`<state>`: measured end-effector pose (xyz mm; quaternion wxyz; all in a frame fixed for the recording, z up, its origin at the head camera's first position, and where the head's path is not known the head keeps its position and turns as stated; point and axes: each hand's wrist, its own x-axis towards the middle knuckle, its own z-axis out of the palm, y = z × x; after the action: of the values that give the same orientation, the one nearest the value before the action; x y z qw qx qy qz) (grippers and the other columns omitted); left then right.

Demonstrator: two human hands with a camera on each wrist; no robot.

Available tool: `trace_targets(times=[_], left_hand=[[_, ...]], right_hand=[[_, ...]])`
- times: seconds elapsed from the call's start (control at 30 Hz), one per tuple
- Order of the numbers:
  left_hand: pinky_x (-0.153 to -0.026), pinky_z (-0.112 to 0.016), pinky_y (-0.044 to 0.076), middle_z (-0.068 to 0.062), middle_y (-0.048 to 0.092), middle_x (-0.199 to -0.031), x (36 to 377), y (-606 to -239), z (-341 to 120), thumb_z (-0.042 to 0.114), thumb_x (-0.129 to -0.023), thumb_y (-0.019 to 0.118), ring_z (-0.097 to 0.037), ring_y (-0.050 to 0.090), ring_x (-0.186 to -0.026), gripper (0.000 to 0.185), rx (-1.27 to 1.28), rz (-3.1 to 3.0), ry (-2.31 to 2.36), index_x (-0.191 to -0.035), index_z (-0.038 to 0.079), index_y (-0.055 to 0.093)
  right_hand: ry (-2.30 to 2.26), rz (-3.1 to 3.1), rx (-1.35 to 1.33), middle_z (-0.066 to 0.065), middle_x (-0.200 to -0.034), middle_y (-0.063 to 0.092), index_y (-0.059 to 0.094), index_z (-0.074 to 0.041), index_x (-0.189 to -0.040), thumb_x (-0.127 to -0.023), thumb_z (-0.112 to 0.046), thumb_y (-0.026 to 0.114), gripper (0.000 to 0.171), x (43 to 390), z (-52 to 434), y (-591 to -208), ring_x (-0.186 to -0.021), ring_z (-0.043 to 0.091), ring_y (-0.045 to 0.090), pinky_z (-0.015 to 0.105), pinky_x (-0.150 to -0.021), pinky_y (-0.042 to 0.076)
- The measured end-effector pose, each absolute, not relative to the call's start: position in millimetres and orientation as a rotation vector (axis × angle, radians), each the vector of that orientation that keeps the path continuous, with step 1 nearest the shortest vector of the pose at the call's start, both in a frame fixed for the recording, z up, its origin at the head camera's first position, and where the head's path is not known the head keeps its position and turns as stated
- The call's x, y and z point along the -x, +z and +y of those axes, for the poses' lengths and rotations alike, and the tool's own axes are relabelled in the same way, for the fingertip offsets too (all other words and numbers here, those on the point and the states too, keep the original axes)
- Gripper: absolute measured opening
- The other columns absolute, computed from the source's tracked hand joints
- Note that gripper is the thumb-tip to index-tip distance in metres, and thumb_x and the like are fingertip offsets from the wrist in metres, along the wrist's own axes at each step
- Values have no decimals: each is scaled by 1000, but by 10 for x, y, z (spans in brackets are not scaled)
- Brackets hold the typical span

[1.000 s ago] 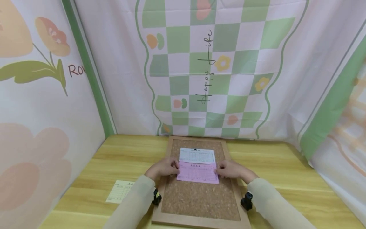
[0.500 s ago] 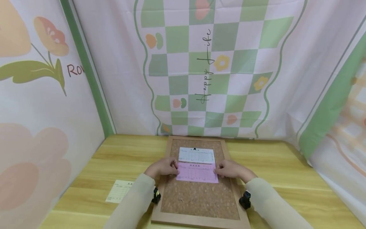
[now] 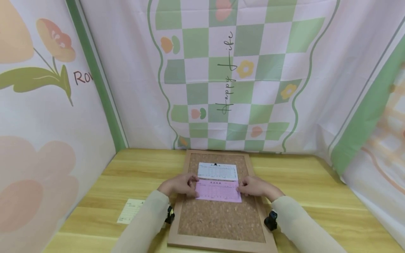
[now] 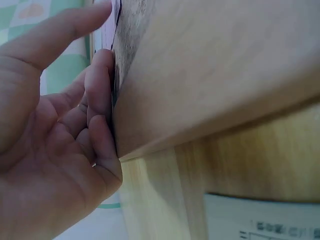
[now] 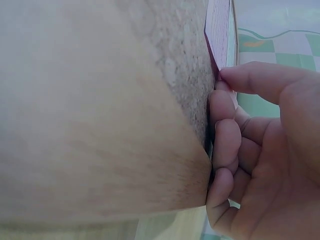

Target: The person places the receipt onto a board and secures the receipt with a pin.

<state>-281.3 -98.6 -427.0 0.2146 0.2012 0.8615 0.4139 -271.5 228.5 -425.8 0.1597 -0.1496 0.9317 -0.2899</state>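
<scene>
A pink printed form slip [image 3: 218, 192] lies across the cork board [image 3: 221, 221], just below a pale blue-white printed slip [image 3: 217, 172]. At the pink slip's left edge is my left hand [image 3: 180, 184]. Its thumb [image 4: 92, 20] stands apart from the other fingers, which rest bent against the board. My right hand [image 3: 255, 186] pinches the pink slip's right edge between thumb and index finger; in the right wrist view that slip's near corner [image 5: 216, 50] lifts a little off the cork. The other right fingers touch the wooden frame [image 5: 192, 192].
A small black clip or pin [image 3: 216, 164] sits at the pale slip's top edge. On the wooden table [image 3: 139, 165], left of the board, lies a yellow printed slip [image 3: 129, 211], partly covered by the left sleeve. A patterned curtain [image 3: 227, 88] hangs behind the table.
My left hand has shifted slightly left, its thumb coming away from the pink slip's edge. The right hand and both slips on the board stay about where they were.
</scene>
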Motion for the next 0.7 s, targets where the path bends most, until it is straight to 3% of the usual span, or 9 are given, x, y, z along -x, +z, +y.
trace_targets(times=[0.23,0.7], left_hand=[[-72,-29,43,-6,59,-89,2846,-4282,-986,12,-81,84,-17,52,-80,67,-583,2363,1129,-137,0,49],[-76,-31,43,-7,58,-93,2870,-4302,-978,12,-80,85,-18,52,-84,64,-595,2386,1075,-135,3,53]], right_hand=[[-824,2665,417,-2,-62,53,57,-11,-69,-96,-25,64,31,2732,2294,-4279,-54,11,41,25,-52,31],[-849,2668,411,-1,-64,54,57,-10,-71,-96,-24,66,30,2710,2287,-4273,-56,12,42,27,-53,32]])
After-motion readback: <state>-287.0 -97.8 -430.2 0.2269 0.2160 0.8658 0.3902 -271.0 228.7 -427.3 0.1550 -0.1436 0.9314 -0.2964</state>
